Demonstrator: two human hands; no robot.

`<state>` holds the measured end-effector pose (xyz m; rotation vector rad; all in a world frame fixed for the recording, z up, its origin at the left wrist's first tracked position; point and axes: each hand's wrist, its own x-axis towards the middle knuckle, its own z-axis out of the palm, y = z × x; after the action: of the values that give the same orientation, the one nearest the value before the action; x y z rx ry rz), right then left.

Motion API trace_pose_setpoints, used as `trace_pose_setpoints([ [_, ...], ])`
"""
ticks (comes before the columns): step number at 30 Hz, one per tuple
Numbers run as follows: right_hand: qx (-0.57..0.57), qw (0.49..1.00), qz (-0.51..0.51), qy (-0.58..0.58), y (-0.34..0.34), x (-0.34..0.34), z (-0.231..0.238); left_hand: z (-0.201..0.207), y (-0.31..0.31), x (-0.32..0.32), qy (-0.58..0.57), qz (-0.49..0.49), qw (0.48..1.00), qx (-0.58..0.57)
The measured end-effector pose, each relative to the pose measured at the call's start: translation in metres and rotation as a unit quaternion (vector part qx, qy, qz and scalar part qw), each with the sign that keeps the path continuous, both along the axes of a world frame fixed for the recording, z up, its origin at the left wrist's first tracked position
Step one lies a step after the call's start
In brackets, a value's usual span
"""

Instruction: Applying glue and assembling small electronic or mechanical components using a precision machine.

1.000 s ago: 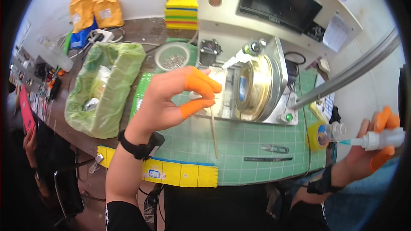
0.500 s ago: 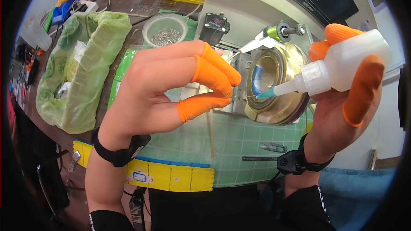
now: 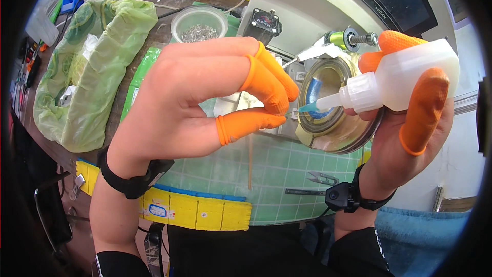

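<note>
My left hand (image 3: 187, 92), with orange finger cots on its fingertips, pinches a thin thread-like wire (image 3: 291, 112) between thumb and fingers. In my right hand (image 3: 417, 128), also in orange finger cots, a translucent white squeeze bottle (image 3: 417, 74) lies tilted, its nozzle pointing left. The bottle's teal needle tip (image 3: 309, 106) is close to the pinched fingertips, at or very near the wire; I cannot tell whether they touch. Behind the tip is a round, brass-coloured ring part (image 3: 335, 141) of a machine, with a blue patch inside its opening.
A green gridded mat (image 3: 271, 174) bears small thread snips (image 3: 323, 178), a dark ruler (image 3: 305, 192) and a thin wooden stick (image 3: 250, 166). Left stand a bin lined with a green bag (image 3: 110, 82) and a tub of small metal pieces (image 3: 200, 32). A yellow strip (image 3: 205, 214) edges the table.
The bottle's tip has moved left, closer to my left fingertips, and less wire shows between them. The whole view has shifted slightly. Both hands keep their grip.
</note>
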<state>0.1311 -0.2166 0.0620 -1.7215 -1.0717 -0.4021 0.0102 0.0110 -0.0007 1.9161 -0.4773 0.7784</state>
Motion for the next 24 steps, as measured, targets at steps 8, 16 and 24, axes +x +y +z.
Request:
trace_pose_setpoints([
  [8, 0.008, 1.000, -0.001, 0.007, 0.007, -0.007, 0.002, 0.001, 0.000, -0.001, 0.007, -0.003, 1.000, -0.004],
  [16, -0.029, 0.998, 0.043, 0.035, 0.014, -0.017, 0.011, 0.002, 0.001, -0.003, 0.015, 0.002, 1.000, 0.000],
  [24, -0.002, 0.994, 0.081, 0.071, 0.017, -0.019, 0.013, 0.002, -0.002, -0.002, 0.015, 0.005, 1.000, -0.009],
])
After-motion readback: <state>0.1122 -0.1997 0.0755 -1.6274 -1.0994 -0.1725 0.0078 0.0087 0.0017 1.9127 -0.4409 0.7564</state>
